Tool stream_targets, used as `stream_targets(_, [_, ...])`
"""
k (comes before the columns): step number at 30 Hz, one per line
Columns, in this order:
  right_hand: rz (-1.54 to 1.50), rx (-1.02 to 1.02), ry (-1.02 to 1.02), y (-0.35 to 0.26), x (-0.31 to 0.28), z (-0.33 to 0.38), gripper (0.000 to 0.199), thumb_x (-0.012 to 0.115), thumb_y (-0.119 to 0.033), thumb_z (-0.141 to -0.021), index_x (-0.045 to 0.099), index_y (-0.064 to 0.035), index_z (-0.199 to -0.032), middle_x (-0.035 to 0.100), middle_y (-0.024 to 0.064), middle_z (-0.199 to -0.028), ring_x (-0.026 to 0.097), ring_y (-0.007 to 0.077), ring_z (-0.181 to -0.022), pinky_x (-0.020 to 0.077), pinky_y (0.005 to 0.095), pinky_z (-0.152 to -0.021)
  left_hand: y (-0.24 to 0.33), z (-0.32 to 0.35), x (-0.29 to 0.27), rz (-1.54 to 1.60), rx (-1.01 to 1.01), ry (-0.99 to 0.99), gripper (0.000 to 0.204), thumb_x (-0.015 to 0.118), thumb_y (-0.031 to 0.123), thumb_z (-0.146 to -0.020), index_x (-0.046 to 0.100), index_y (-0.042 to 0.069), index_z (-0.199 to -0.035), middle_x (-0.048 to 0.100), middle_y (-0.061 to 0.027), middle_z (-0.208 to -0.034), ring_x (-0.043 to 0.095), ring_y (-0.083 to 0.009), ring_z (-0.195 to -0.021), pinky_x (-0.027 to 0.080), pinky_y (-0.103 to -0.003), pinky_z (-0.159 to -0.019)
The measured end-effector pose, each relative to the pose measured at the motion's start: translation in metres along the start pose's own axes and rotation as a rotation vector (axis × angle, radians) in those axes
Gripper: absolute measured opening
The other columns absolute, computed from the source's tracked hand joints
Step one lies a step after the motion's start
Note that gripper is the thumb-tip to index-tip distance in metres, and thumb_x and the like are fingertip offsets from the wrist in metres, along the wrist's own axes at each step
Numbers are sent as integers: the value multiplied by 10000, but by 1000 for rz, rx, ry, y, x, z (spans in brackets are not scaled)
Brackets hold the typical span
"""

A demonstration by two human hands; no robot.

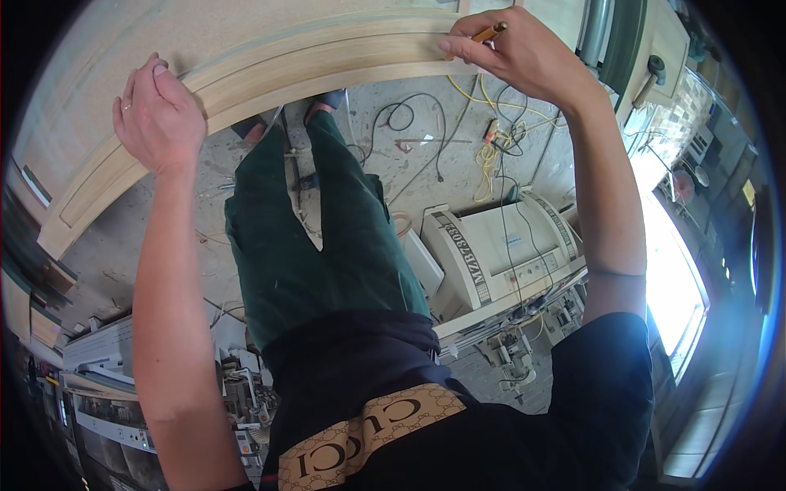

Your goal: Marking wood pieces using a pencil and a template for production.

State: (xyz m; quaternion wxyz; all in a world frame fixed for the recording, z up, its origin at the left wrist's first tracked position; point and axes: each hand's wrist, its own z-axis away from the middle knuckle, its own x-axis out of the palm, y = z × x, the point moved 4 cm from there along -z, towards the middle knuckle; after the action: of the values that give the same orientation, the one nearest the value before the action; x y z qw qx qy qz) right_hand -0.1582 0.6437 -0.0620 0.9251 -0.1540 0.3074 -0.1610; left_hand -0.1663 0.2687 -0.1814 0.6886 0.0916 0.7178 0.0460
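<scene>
Wooden panel (327,61) — slanted pencil (491,32) above.

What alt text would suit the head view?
Right hand holding a slim yellow-brown pencil-like stick at a long, pale, grooved wooden board; the left hand is over it farther left. Below are dark green trousers and a grey floor.

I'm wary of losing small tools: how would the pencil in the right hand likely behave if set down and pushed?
The pencil is probably light, looking slim in the right hand. Its straight body suggests it would stay stiff. Being narrow and rod-like, it may roll.
</scene>
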Motion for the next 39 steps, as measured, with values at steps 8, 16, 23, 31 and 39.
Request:
stream_targets(8, [178,-172,111,14,12,4,298,682,-316,-1043,797,-41,-1061,759,150,-871,711,304,-740,563,402,-707,-2,0,3,-32,28,0,417,422,309,-1085,749,141,-1282,772,-64,-1244,617,-251,-1338,341,-489,-1213])
stream_targets(16, [435,-251,213,6,30,10,254,674,-295,-1031,769,-60,-1028,747,153,-881,712,369,-799,578,452,-741,-3,0,3,-34,33,1,416,427,312,-1084,747,142,-1290,774,-67,-1237,618,-256,-1340,349,-492,-1208])
stream_targets(23, [315,-68,302,-5,53,33,282,643,-342,-1052,742,-79,-1039,698,140,-846,697,366,-787,565,477,-728,-4,2,3,-21,37,-13,410,429,301,-1078,744,144,-1288,760,-54,-1280,603,-263,-1360,334,-492,-1218])
stream_targets(31, [-106,80,604,-12,90,55,208,644,-236,-1053,726,-56,-1115,704,166,-991,698,376,-874,551,433,-765,1,0,-2,-2,14,-22,406,428,290,-1081,744,123,-1275,752,-38,-1304,593,-270,-1371,321,-494,-1224])
stream_targets(39, [-460,-245,769,-41,130,37,209,727,-70,-961,727,-17,-1163,714,157,-1038,700,333,-891,555,407,-787,5,-1,-5,23,22,-29,374,450,269,-1072,755,108,-1217,752,-70,-1289,623,-297,-1324,358,-517,-1193])
